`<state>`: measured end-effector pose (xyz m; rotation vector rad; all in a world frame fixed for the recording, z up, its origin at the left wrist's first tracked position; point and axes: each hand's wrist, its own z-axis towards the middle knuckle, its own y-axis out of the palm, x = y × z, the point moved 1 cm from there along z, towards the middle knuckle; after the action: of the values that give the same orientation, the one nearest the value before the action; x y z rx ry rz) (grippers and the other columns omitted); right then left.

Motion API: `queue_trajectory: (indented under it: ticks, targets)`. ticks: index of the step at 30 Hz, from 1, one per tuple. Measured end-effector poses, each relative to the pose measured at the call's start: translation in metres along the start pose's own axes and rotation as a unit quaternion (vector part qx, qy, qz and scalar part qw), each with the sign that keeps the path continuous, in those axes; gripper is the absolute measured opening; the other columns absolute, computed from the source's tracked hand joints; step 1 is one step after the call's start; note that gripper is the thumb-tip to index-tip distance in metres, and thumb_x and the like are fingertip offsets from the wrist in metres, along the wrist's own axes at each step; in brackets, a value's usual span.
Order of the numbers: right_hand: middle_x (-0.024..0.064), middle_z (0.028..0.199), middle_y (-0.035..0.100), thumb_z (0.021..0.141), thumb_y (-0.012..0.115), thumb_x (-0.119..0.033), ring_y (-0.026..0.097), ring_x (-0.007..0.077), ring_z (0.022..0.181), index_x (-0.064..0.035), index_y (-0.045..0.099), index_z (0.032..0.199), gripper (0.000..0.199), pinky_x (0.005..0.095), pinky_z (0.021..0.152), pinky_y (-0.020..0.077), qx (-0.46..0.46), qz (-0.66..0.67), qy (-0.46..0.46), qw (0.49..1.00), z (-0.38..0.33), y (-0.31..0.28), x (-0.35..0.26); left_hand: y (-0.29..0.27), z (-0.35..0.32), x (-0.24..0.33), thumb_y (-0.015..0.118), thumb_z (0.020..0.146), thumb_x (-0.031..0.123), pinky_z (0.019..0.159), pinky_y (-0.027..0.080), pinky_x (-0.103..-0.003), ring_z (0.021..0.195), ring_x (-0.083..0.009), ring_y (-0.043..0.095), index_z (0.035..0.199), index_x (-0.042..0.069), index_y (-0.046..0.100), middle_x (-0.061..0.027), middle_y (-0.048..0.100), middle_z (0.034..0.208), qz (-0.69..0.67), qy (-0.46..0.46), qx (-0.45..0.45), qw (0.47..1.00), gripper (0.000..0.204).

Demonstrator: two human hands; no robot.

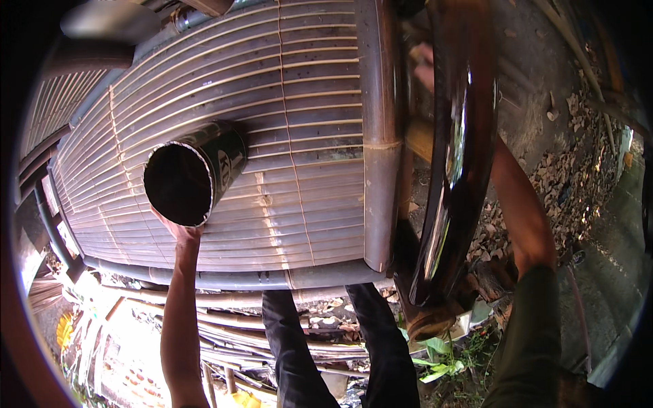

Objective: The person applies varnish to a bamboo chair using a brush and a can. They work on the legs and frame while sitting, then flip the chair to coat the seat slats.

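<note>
My left hand (178, 226) grips the lower side of a dark green open-ended can (230, 153) with a jagged rim. The can is tilted over the bamboo slat platform (320, 204), and its dark inside faces me. On the right, my right arm passes behind a long, glossy, dark, curved pole-like piece (457, 149). Part of my right hand (425, 66) shows past its left edge, smeared by motion. Whether that hand holds anything is hidden.
A thick bamboo rail (379, 136) edges the platform's right side, and another bamboo pole (326, 277) runs along its near edge. Dry leaves (503, 224) litter the ground at right. Bamboo strips (231, 340) lie near my legs, with a green plant (435, 360) beside them.
</note>
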<state>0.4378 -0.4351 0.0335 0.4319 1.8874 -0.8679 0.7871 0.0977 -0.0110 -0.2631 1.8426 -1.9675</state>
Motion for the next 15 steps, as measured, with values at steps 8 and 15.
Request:
queue_trajectory:
  ticks: [8, 15]
  targets:
    - [0.0110, 0.124, 0.060, 0.097, 0.061, -0.019, 0.062, 0.0198, 0.106, -0.0012, 0.055, 0.128, 0.036, 0.0324, 0.090, 0.0511, -0.022, 0.035, 0.003, 0.999, 0.019, 0.008, 0.002, 0.030, -0.060, -0.070, 0.061, 0.087, 0.027, 0.097, 0.043, -0.056, 0.109, -0.0413, 0.060, 0.110, 0.008, 0.069, -0.0153, 0.068, 0.112, -0.016, -0.074, -0.061, 0.995, 0.031]
    - [0.0097, 0.123, 0.060, 0.096, 0.063, -0.018, 0.061, 0.0187, 0.106, -0.0015, 0.053, 0.129, 0.038, 0.0317, 0.090, 0.0514, -0.028, 0.111, 0.135, 0.984, -0.042, -0.091, 0.019, -0.028, 0.041, 0.033, 0.063, 0.086, 0.053, 0.115, 0.022, -0.048, 0.145, -0.0323, 0.021, 0.149, 0.012, 0.033, -0.0111, 0.030, 0.155, -0.095, -0.095, -0.044, 0.990, 0.081]
